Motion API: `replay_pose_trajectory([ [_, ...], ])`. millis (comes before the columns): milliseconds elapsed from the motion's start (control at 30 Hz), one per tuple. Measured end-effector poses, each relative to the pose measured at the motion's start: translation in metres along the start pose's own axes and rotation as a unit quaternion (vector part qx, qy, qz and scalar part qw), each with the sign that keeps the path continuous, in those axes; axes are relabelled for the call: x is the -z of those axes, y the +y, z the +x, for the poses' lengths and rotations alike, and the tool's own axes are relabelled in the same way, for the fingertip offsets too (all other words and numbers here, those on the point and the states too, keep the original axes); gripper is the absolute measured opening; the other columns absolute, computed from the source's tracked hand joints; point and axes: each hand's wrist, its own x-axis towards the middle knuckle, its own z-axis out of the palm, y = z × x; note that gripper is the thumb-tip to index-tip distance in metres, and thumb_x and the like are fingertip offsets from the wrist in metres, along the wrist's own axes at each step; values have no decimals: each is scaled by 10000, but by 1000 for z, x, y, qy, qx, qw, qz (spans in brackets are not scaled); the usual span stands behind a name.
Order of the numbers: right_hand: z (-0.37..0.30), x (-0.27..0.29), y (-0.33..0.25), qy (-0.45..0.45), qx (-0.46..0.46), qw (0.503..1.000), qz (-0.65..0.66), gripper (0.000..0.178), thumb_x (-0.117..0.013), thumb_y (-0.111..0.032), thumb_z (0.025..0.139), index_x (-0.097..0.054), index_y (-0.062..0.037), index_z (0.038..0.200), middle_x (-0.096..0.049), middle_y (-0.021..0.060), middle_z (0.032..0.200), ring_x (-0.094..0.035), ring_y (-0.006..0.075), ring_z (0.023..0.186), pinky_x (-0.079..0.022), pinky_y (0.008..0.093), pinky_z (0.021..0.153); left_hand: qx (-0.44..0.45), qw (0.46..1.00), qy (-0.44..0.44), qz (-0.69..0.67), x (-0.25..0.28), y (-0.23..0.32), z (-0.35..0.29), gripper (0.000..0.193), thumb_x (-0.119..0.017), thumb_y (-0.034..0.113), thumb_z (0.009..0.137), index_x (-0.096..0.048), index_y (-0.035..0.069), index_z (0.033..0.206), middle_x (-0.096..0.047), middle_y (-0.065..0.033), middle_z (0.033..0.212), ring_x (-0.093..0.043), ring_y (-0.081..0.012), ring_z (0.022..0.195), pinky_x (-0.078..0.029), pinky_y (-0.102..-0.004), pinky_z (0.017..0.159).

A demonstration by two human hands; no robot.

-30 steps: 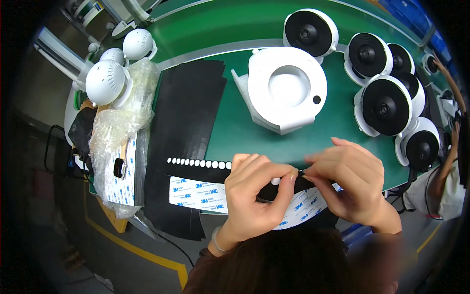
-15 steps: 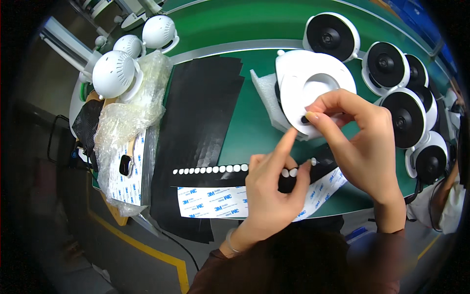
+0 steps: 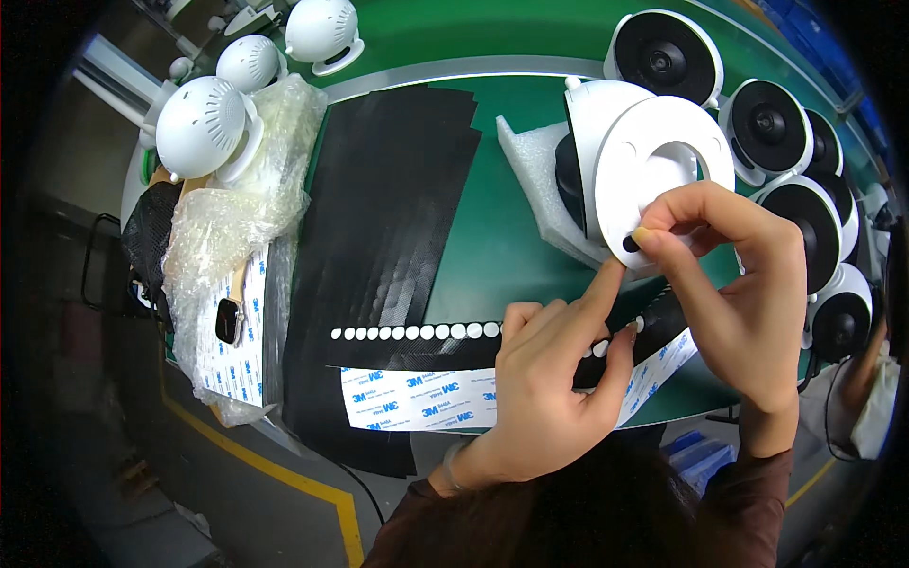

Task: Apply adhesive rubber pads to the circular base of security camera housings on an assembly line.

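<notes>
A white rounded device (image 3: 589, 123) lies on its side, its disc-shaped base (image 3: 615, 194) with a large round opening turned toward me. My right hand (image 3: 734, 275) pinches thumb and index finger at the lower rim of that base, over a small black round pad (image 3: 630, 244). The index finger of my left hand (image 3: 559, 379) touches the base's lower edge. Its thumb and other fingers close on a black strip (image 3: 426, 355) with a row of white round spots (image 3: 443, 331). Part of the strip is hidden behind my left hand.
White foam (image 3: 530, 175) sits under the device. Several white devices with black fronts (image 3: 668, 62) stand at right; white globe-shaped ones (image 3: 201, 128) are at left beside bubble wrap (image 3: 237, 222) and a watch (image 3: 228, 320). Black sheets (image 3: 379, 199) and printed backing paper (image 3: 417, 398) lie on the green table.
The device has tilted, so its base faces further right and more of its body shows. Both hands have shifted right with it, and the right fingers stay on the base's lower rim.
</notes>
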Motion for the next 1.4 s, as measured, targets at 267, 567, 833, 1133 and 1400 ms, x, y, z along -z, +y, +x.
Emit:
replay_pose_trajectory([
  [267, 10, 4, 4, -19, 25, 999, 20, 276, -618, 9, 728, -507, -10, 980, -613, 20, 639, -566, 43, 608, -390, 139, 540, 63, 998, -13, -6, 4, 7, -5, 475, -646, -45, 668, -554, -9, 1132, -553, -30, 638, -440, -124, 620, -340, -243, 658],
  [567, -33, 26, 16, -74, 106, 992, -2, 196, -637, 14, 671, -629, 4, 867, -634, 120, 798, -634, 246, 758, -491, 297, 696, 10, 998, -56, -7, 21, 4, -2, 121, -673, 32, 685, -660, 74, 798, -535, 5, 597, -472, -136, 539, -296, -267, 597],
  [833, -49, 30, 24, -152, 68, 984, 60, 101, -660, -20, 660, -632, -29, 757, -594, 86, 659, -550, 240, 570, -428, 303, 514, -65, 992, -79, 69, 26, 20, 0, 142, -663, 3, 642, -629, 57, 769, -550, -18, 690, -505, -178, 613, -346, -289, 617],
  [1133, -56, 24, 21, -54, 180, 981, -51, 220, -710, -55, 579, -654, -97, 787, -624, 14, 750, -599, 189, 765, -413, 396, 872, -87, 990, -86, 69, 18, 20, -1, 127, -640, -18, 646, -594, 51, 741, -548, -14, 686, -502, -172, 607, -314, -285, 627],
  [1400, -55, 25, 16, -53, 122, 991, -31, 174, -723, -44, 578, -624, -89, 713, -614, 19, 709, -583, 188, 655, -452, 369, 772, -101, 988, -71, 88, 13, 22, -1, 130, -630, -24, 640, -588, 51, 737, -539, -9, 677, -482, -168, 587, -295, -292, 627],
])
